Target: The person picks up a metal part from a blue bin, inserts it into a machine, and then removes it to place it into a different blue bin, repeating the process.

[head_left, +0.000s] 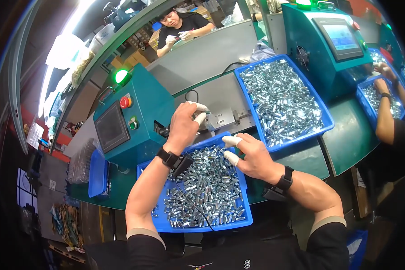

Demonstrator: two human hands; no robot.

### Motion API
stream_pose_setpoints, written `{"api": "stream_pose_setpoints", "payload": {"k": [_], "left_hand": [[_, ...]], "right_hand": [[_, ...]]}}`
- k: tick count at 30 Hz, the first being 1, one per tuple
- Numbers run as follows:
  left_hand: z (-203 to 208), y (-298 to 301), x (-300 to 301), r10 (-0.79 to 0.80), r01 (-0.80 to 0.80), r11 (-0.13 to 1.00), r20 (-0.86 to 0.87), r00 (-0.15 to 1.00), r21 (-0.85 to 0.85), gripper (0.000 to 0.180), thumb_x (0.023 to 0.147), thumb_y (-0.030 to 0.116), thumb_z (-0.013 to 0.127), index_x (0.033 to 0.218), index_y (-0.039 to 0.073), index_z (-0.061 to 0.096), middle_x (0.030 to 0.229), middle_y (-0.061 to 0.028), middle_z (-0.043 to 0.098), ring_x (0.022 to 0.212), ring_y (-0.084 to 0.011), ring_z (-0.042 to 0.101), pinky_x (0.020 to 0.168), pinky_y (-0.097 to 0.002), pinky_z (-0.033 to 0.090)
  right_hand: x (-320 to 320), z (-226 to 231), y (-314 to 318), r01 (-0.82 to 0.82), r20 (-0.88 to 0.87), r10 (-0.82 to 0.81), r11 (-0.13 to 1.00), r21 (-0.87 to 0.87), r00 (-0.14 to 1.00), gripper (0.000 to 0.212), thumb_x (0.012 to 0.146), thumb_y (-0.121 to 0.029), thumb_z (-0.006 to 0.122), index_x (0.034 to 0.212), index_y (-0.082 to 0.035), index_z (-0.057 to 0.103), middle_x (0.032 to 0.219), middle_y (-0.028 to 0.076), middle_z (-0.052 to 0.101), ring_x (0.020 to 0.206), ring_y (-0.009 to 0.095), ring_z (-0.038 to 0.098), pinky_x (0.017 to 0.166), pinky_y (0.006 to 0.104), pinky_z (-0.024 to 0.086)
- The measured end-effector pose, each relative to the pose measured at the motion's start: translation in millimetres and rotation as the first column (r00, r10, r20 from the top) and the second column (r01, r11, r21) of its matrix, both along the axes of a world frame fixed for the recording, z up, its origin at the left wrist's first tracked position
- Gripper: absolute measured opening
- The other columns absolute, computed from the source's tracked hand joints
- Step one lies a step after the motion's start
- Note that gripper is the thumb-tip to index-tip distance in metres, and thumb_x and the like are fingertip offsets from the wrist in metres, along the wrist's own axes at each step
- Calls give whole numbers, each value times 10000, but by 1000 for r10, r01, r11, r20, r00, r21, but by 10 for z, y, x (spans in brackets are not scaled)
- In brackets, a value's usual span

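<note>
My left hand [185, 125], white cots on its fingertips, is raised by the metal fixture [221, 119] of the bench machine. Its thumb and forefinger pinch a small metal part [207, 112], mostly covered by the fingers. Over the right rim of the near blue tray [246, 204] is my right hand [255, 157], also in white finger cots. Its thumb and forefinger are apart, with nothing visible between them. Many short, shiny metal parts [204, 191] fill that tray. Each of my wrists wears a black strap with a small device.
Behind my right hand stands a second blue tray [330, 126] heaped with similar parts. A teal machine [144, 105] with a screen and red button is at left, another teal machine [301, 58] at right. Co-workers sit across the partition [202, 51] and at far right.
</note>
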State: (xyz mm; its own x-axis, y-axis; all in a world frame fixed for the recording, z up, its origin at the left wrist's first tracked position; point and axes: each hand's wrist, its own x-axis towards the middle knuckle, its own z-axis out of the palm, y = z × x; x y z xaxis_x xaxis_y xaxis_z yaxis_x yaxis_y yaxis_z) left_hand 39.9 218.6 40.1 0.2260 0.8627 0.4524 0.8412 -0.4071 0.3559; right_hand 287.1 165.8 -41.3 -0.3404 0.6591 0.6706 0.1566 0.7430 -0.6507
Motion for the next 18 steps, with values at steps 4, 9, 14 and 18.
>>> {"api": "stream_pose_setpoints", "payload": {"k": [4,9,14,18], "left_hand": [[-47,68,7,14,-14,999,-2,1000,-31,156,901,76,785,1057,82,792,964,-105,714,969,-332,660,865,-447,535],[-75,88,-30,25,-25,1000,-78,997,-4,159,901,70,798,1060,72,804,957,-94,719,950,-305,656,827,-421,534],[-92,60,-68,35,-32,999,-121,992,26,169,895,66,805,1063,71,811,940,-96,714,940,-310,650,829,-423,529],[-84,44,-65,23,-19,1000,-154,988,25,178,907,60,786,1083,65,807,919,-103,703,944,-324,647,834,-436,524]], "right_hand": [[8,6,0,-4,-19,5,1000,30,1000,389,926,-134,839,1287,-52,721,992,119,701,833,289,655,706,393,539],[-4,-11,-7,-20,-41,22,999,51,999,396,927,-146,841,1288,-49,710,1001,126,706,849,313,664,722,413,546],[0,-19,-4,-30,-31,32,998,50,999,389,929,-147,838,1279,-46,700,1012,133,713,872,328,679,740,429,553],[-1,-38,21,-29,-25,30,998,50,999,382,929,-147,838,1271,-46,700,1014,135,713,882,337,686,747,432,558]]}}
